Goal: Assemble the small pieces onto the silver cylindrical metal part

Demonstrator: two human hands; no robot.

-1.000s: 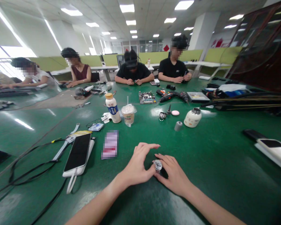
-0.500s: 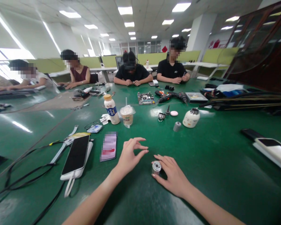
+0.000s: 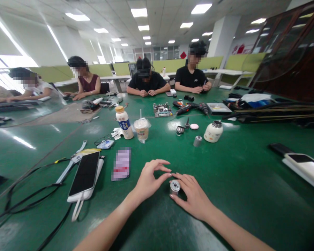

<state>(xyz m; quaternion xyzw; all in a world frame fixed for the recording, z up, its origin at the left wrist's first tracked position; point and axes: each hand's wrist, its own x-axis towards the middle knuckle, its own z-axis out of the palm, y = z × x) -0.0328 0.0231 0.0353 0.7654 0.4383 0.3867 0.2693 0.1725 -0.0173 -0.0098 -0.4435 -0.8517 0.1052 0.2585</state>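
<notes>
A short silver metal cylinder [image 3: 174, 188] stands upright on the green table, holes showing in its top face. My right hand [image 3: 195, 197] grips it from the right, thumb at the near side and fingers around the far side. Just left of and above the cylinder is my left hand [image 3: 148, 181], thumb and index fingertips pinched together close to my right fingertips. Whatever is in that pinch is too small to make out. Farther off stands a second metal cylinder [image 3: 197, 141], beside a small metal part with a ring [image 3: 180, 130] and a dark gear-like part [image 3: 187, 123].
Left of my hands lie a pink-screened phone [image 3: 121, 164], a black-screened phone [image 3: 86, 172] and cables. Ahead stand a bottle [image 3: 124, 123], a lidded cup [image 3: 142, 130] and a white jar [image 3: 213, 132]. Beyond are a circuit board [image 3: 163, 109], power drills [image 3: 191, 108] and several seated people.
My left hand has moved right and slightly nearer, bringing its pinched fingertips to the cylinder's far-left edge. My right hand and the cylinder stay in place.
</notes>
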